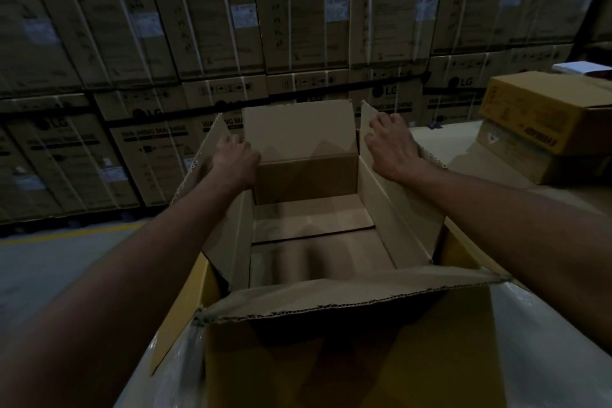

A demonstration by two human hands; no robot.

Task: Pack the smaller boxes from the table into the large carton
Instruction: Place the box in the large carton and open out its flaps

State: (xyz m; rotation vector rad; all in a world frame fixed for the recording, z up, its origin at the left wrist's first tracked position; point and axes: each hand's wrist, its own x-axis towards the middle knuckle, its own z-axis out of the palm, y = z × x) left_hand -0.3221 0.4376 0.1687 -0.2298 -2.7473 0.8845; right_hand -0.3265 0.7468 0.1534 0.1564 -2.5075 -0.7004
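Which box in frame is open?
The large carton between the left hand and right hand: flaps up, inside visible. The stacked boxes at right and strapped washing-machine cartons behind look closed.

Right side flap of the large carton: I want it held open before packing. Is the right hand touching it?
Touching. The head view shows the right hand on the right side flap, fingers over its upper edge.

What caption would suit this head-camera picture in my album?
The left hand and right hand hold the side flaps of the empty large carton, with smaller boxes stacked to its right.
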